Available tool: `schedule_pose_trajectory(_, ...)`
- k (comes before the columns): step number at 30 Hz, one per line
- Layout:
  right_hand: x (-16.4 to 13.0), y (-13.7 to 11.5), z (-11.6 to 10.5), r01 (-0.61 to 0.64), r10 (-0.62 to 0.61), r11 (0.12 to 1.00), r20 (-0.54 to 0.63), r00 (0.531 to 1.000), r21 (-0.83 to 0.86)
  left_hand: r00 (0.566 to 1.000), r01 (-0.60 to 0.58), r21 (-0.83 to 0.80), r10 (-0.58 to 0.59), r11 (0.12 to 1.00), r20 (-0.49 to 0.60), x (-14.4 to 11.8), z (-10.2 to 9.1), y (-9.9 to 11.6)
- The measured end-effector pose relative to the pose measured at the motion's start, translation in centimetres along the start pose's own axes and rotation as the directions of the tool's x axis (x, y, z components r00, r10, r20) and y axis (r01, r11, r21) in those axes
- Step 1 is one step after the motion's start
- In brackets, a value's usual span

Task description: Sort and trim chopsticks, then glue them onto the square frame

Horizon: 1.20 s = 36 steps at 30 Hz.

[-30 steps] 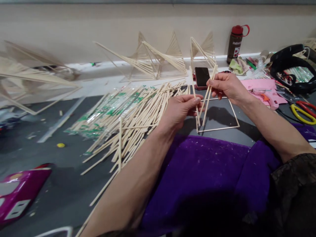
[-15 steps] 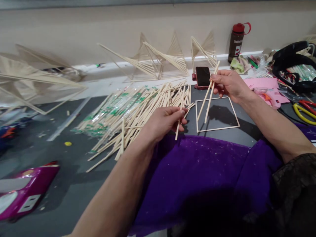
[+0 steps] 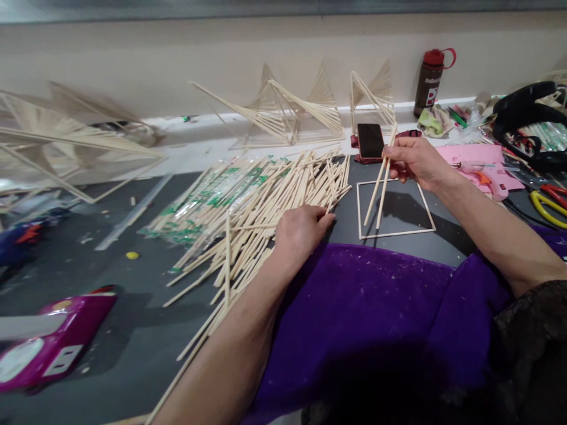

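Nearest, the left hand rests curled on the loose heap of pale wooden sticks, its grip seemingly picking one. Just right lies a square stick frame on the dark tabletop. Above its far side, the right hand pinches two thin wooden sticks.

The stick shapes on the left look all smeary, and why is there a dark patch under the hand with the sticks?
In the head view, the stick structure at the left edge is smeared, probably by camera motion; the stick pile in the middle looks sharper. The dark patch inside the square stick frame is the right hand's shadow, falling on the dark table.
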State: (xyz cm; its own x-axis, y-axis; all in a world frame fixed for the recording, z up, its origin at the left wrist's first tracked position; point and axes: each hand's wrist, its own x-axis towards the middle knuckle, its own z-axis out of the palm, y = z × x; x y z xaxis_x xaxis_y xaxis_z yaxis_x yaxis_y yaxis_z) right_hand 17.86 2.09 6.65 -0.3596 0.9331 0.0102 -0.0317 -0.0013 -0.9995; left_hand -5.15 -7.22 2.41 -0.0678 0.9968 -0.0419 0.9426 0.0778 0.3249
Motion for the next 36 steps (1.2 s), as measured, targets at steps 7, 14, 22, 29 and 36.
schedule_pose_trajectory(7, 0.5, 0.7, -0.2, 0.004, -0.004, 1.000, 0.005, 1.000, 0.024, 0.997, 0.060, 0.297, -0.069, 0.953, 0.017, -0.3, -0.4, 0.7)
schedule_pose_trajectory(14, 0.5, 0.5, 0.2, -0.037, 0.036, 0.999, 0.040, 0.999, 0.023, 0.988, 0.095, 0.355, -0.132, 0.930, 0.082, -0.8, -1.0, 1.0)
schedule_pose_trajectory(22, 0.6, 0.3, 0.2, -0.044, 0.043, 0.999, 0.035, 0.998, 0.025, 0.995, 0.049, 0.393, -0.077, 0.918, 0.056, -0.9, -1.2, 1.3)
schedule_pose_trajectory(29, 0.5, 0.6, 0.4, -0.053, 0.051, 0.998, 0.051, 0.997, 0.023, 0.998, -0.036, 0.327, 0.048, 0.944, -0.029, -1.0, -0.8, 0.4)
schedule_pose_trajectory(36, 0.3, 0.6, 0.6, -0.074, 0.072, 0.997, 0.054, 0.996, 0.027, 0.997, -0.064, 0.262, 0.073, 0.963, -0.023, -1.2, -0.7, 0.9)
